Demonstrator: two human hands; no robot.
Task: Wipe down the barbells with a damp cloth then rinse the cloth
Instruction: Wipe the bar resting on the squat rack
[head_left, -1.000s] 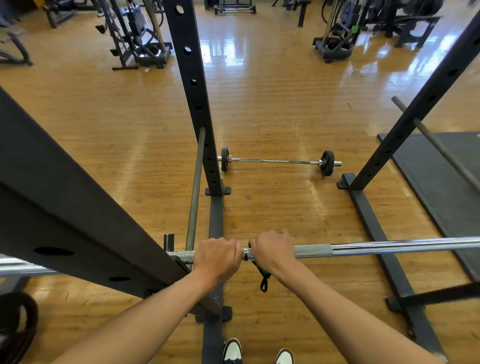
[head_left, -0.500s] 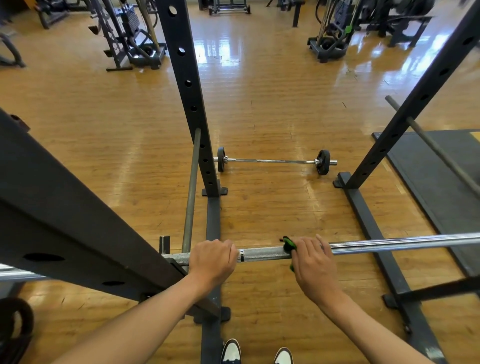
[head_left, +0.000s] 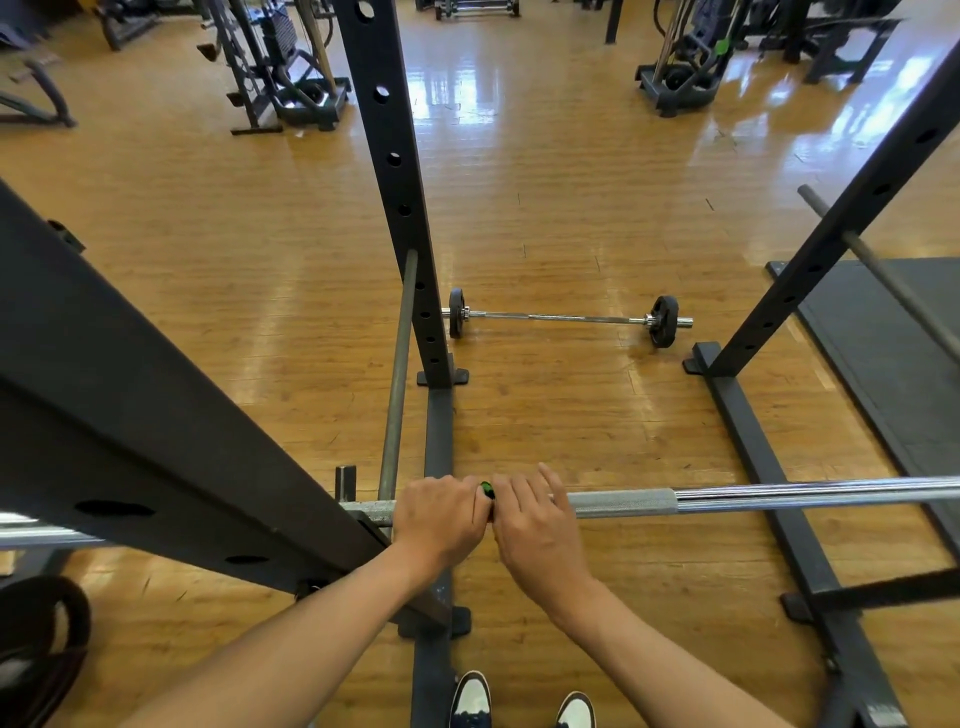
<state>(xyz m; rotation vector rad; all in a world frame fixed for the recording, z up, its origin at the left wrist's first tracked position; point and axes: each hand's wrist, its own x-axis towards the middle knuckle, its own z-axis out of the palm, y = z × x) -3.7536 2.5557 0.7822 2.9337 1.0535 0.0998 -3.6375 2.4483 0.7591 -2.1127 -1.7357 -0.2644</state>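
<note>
A long chrome barbell (head_left: 753, 496) lies across the black rack at waist height. My left hand (head_left: 441, 512) grips its knurled part close to the rack's slanted beam. Right beside it, touching, my right hand (head_left: 535, 514) is wrapped over the bar with a green and black cloth (head_left: 486, 489) under its fingers; only a small bit of cloth shows between the two hands. A second, smaller barbell (head_left: 566, 317) with small black plates lies on the wooden floor beyond the rack.
Black rack uprights (head_left: 395, 171) and base rails (head_left: 763, 467) stand around me. A grey safety rod (head_left: 397, 374) runs forward on the left. A dark mat (head_left: 893, 353) lies right. Gym machines (head_left: 280, 67) stand far back. A black plate (head_left: 36, 649) sits lower left.
My right hand slid out to the right along the bar with the cloth, then came back left against my left hand. My left hand kept its grip in place.
</note>
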